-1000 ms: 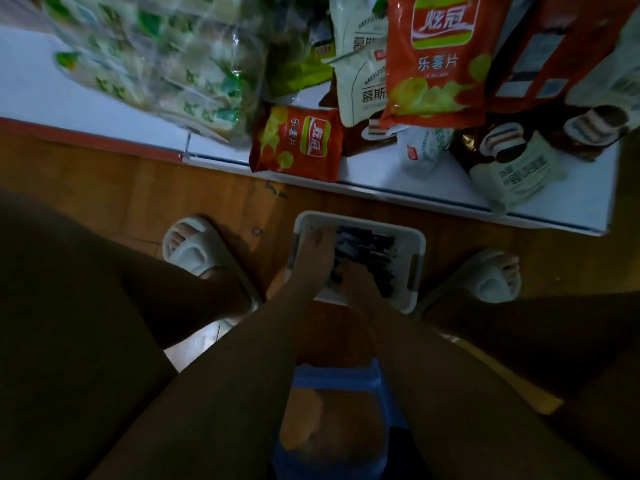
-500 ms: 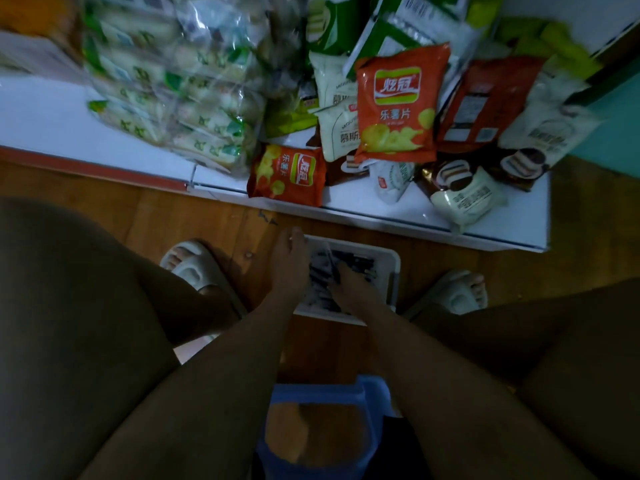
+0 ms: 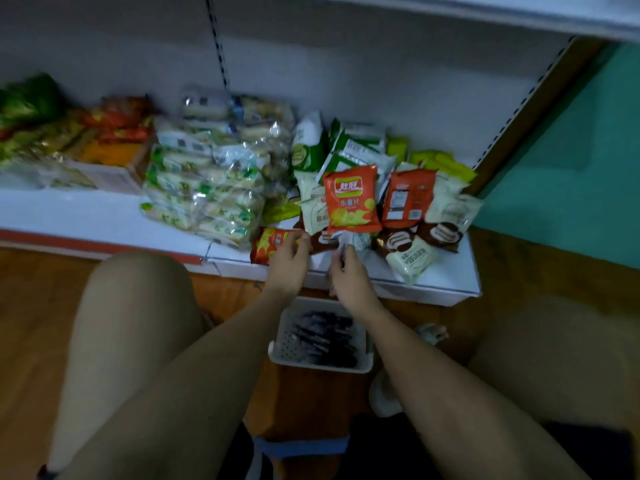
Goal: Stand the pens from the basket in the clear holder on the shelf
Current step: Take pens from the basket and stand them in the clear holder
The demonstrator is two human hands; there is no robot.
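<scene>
Both hands (image 3: 318, 268) risen from basket (image 3: 363, 344), holder blurred

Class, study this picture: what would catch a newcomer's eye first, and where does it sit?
The bright orange chip bag stands out, upright amid the snack packets on the white shelf. In front of it, the left hand and right hand meet at the shelf edge, the right pinching something blurred. Below, on the floor, sits the white basket of dark pens.
</scene>
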